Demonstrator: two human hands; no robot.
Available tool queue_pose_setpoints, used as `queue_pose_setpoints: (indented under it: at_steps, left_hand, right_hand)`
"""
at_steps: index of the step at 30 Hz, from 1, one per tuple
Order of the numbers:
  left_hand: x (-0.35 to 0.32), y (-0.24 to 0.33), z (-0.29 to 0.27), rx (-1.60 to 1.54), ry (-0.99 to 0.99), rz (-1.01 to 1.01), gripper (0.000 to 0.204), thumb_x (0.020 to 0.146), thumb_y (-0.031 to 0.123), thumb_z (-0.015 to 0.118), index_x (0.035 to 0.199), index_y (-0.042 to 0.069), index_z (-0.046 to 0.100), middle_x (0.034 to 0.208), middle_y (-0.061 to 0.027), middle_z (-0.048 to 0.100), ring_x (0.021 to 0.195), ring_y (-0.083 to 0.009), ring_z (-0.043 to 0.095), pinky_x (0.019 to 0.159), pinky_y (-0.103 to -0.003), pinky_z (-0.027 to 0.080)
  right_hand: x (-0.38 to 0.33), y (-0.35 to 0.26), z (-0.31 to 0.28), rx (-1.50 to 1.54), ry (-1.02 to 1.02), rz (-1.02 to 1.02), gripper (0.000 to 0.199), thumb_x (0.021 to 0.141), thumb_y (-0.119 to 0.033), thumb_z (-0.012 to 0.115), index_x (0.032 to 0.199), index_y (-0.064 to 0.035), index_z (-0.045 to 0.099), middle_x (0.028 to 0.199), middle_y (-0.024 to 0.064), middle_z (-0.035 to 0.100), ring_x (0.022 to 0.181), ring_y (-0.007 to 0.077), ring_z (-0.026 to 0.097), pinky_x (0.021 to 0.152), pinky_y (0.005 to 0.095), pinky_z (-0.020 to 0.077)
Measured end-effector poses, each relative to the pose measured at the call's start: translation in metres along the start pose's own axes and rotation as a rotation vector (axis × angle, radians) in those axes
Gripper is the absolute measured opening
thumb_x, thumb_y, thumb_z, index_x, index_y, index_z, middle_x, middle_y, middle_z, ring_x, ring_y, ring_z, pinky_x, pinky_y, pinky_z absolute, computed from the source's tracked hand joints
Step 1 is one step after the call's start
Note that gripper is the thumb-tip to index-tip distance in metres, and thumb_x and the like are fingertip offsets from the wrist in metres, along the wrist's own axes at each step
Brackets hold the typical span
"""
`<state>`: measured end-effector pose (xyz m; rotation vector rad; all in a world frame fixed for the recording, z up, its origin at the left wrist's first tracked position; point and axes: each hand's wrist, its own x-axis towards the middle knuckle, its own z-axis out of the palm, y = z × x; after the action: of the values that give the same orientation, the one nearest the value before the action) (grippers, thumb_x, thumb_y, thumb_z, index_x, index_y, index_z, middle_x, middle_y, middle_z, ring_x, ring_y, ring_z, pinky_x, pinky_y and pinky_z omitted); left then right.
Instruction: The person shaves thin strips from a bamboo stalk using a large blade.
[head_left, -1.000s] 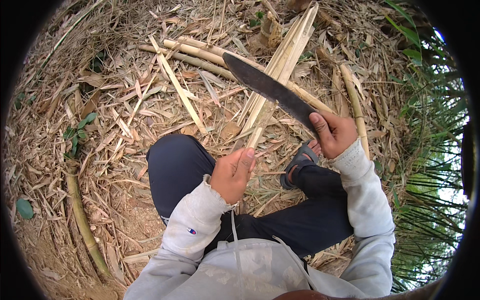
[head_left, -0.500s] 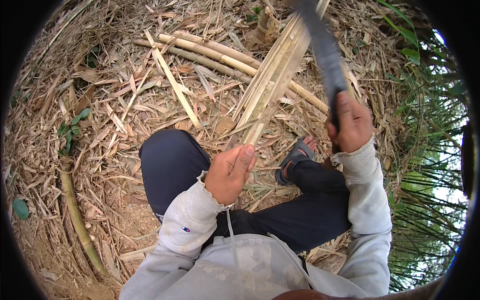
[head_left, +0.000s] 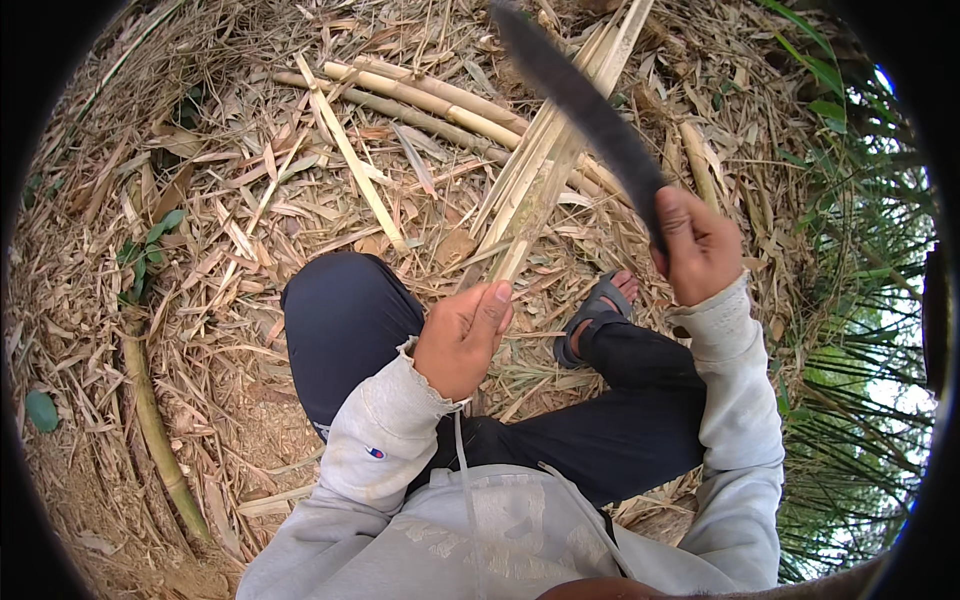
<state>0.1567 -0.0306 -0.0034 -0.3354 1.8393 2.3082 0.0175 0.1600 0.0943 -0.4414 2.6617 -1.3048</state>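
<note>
My left hand [head_left: 463, 338] is closed on the near end of a split bamboo strip [head_left: 518, 250], in front of my bent knee. Beyond the fist, this strip runs up and to the right among several other pale split strips [head_left: 540, 140]. In my right hand [head_left: 702, 248] is the dark handle of a machete. The long dark machete blade [head_left: 585, 100] slants up to the left and passes over the far part of the strips. Whether the blade touches the bamboo I cannot tell.
Several bamboo poles [head_left: 430, 100] lie across the ground beyond the strips, with a loose split piece [head_left: 350, 155] to their left. A curved bamboo stem [head_left: 155, 430] lies at the far left. Dry leaves and shavings cover the soil. My sandalled foot [head_left: 597, 315] rests below the right hand.
The machete blade has swung from near upright over to the left, now crossing the strips. My left hand keeps its hold on the bamboo strip and has barely moved.
</note>
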Motion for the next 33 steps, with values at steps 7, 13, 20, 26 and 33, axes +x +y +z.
queue_pose_setpoints:
  at_steps: [7, 13, 20, 26, 33]
  left_hand:
    - [0.005, 0.001, -0.003, -0.027, -0.005, 0.017, 0.041, 0.103, 0.035, 0.039, 0.073, 0.008, 0.045, 0.052, 0.0048, 0.036, 0.043, -0.0038, 0.031, 0.042, -0.021, 0.026]
    - [0.002, -0.006, 0.002, 0.045, 0.029, 0.066, 0.04, 0.103, 0.035, 0.039, 0.073, 0.008, 0.045, 0.053, 0.0048, 0.035, 0.043, -0.0039, 0.03, 0.041, -0.021, 0.025]
    - [0.0, 0.003, 0.001, -0.014, 0.015, -0.003, 0.04, 0.103, 0.033, 0.04, 0.072, 0.008, 0.045, 0.054, 0.0048, 0.036, 0.045, -0.0038, 0.031, 0.043, -0.022, 0.026]
    - [0.003, -0.005, 0.0, 0.093, 0.099, 0.097, 0.041, 0.103, 0.033, 0.04, 0.071, 0.007, 0.046, 0.053, 0.0047, 0.037, 0.045, -0.0038, 0.032, 0.043, -0.022, 0.027]
    - [0.01, -0.031, 0.0, 0.191, 0.127, 0.179, 0.041, 0.103, 0.034, 0.041, 0.071, 0.007, 0.046, 0.053, 0.005, 0.037, 0.046, -0.0039, 0.032, 0.044, -0.021, 0.027]
  right_hand:
    - [-0.006, 0.022, 0.01, -0.403, -0.159, -0.29, 0.04, 0.1, -0.035, 0.049, 0.081, -0.0028, 0.063, 0.052, -0.0019, 0.052, 0.043, 0.0068, 0.047, 0.041, 0.0224, 0.0332]
    - [-0.012, 0.015, 0.0, -0.231, -0.169, -0.173, 0.037, 0.096, -0.036, 0.055, 0.083, -0.0023, 0.065, 0.052, 0.0072, 0.048, 0.042, 0.0165, 0.046, 0.045, 0.0315, 0.0394]
    - [-0.01, -0.009, -0.007, 0.225, 0.099, 0.089, 0.044, 0.096, -0.038, 0.054, 0.075, 0.0, 0.061, 0.049, 0.0092, 0.047, 0.042, 0.019, 0.046, 0.044, 0.0325, 0.0382]
    - [-0.01, 0.005, 0.0, -0.201, -0.072, -0.125, 0.042, 0.099, -0.037, 0.05, 0.079, -0.0025, 0.063, 0.049, -0.0025, 0.047, 0.045, 0.0045, 0.045, 0.042, 0.0222, 0.0332]
    - [-0.016, 0.027, 0.008, -0.433, -0.136, -0.185, 0.037, 0.095, -0.037, 0.056, 0.089, -0.0013, 0.065, 0.053, 0.0116, 0.049, 0.047, 0.0204, 0.052, 0.05, 0.0392, 0.0417]
